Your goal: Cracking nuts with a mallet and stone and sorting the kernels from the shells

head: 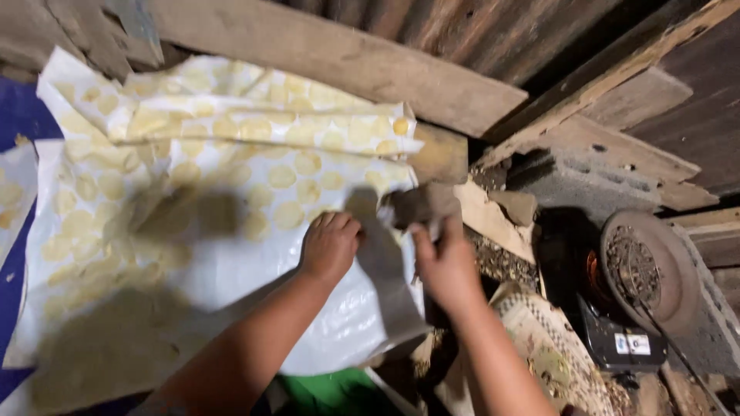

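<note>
A large white plastic sack [231, 231] printed with yellow round spots lies spread out and creased. My left hand [330, 246] is closed on the sack's right edge. My right hand [443, 266] grips a grey-brown flap [420, 204] at that same edge. A grey strip [385, 270] of the material hangs down between my two hands. The image is blurred, so I cannot tell if the strip belongs to the sack or is a separate cloth.
Rough wooden planks [347, 62] and a corrugated wall stand behind. At the right are a concrete block [578, 181], a round rusty metal disc [644, 266] beside an orange glow, and a woven mat [555, 347]. Blue sheet [19, 115] at left, something green [331, 389] below.
</note>
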